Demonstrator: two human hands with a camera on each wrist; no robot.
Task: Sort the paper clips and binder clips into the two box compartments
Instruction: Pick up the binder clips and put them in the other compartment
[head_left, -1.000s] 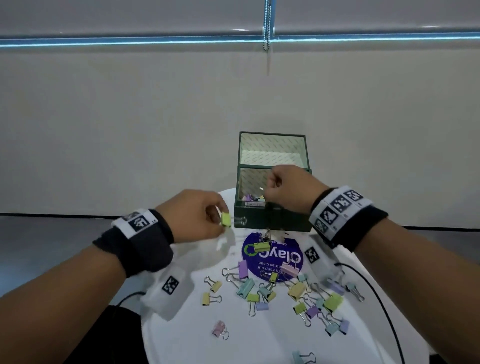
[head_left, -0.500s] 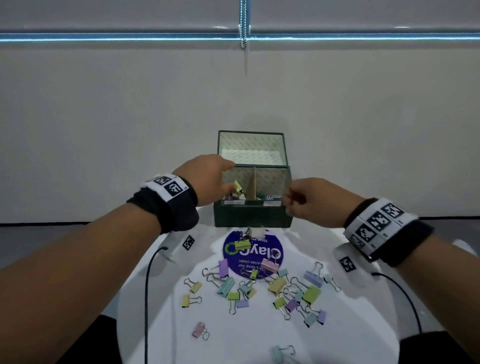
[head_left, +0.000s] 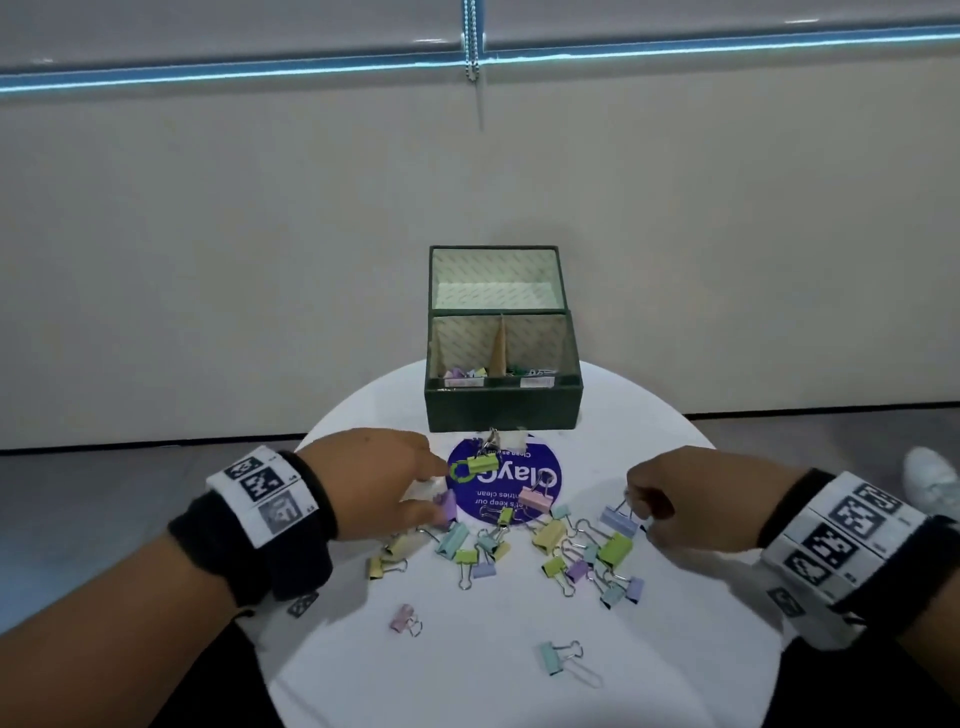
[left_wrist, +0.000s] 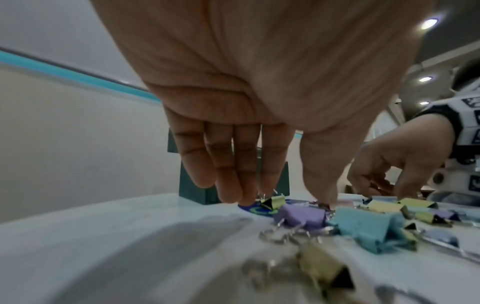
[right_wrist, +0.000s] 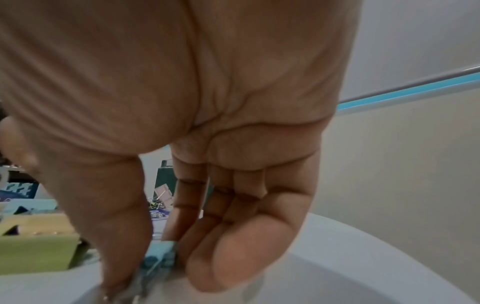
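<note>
The right hand (head_left: 685, 506) has its thumb and forefinger curled down onto a light blue binder clip (head_left: 618, 521) at the right edge of the pile; the wrist view shows the two fingertips (right_wrist: 122, 273) pressed against either side of that clip (right_wrist: 158, 257), pinching it on the table. The other three fingers curl loosely beside it.

The left hand (head_left: 374, 483) reaches down with four straight fingers (left_wrist: 233, 176) held together and the thumb spread apart, holding nothing. Its fingertips hover just above a purple binder clip (head_left: 447, 505) at the left edge of the pile; whether they touch it cannot be told.

Between the two hands lies a loose pile of pastel binder clips (head_left: 550, 535), roughly twenty in green, yellow, blue, purple and pink. Two more lie apart, nearer the person: one pink clip (head_left: 402, 618) and one light blue clip (head_left: 553, 657). One green clip (head_left: 483, 462) sits on a round purple sticker (head_left: 540, 480).

Beyond the sticker stands one dark green box (head_left: 501, 410) with its lid open. A divider splits it into two compartments: the left holds a few pastel binder clips, the right some small dark green and silvery pieces too small to identify. All rests on one round white table (head_left: 467, 686).
</note>
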